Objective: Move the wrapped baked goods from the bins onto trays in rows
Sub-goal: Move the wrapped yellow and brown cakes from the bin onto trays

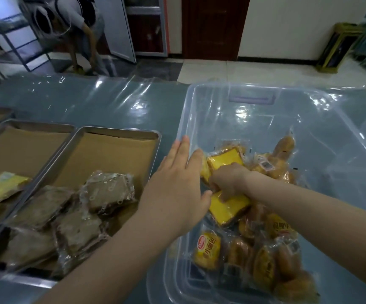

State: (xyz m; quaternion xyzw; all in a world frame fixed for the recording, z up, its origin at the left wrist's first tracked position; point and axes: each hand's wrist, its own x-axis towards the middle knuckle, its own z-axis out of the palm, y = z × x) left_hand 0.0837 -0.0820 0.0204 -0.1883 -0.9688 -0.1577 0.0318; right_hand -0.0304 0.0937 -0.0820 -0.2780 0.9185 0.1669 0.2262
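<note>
One yellow wrapped cake slice [226, 210] is gripped by the right hand [230, 183]; the clear plastic bin [265, 128] seems steadied by the flat, unclenched left hand [175, 183].

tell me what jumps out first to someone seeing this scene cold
In the clear bin on the right, the right hand grips a yellow wrapped slice while the left hand lies open at its wall. Left of it, a metal tray holds brown wrapped pieces.

Clear glossy plastic bin [199, 102], shiny metal trays [120, 131] — matt brown paper liners [111, 154], crinkled film wrappers [109, 191]
</note>
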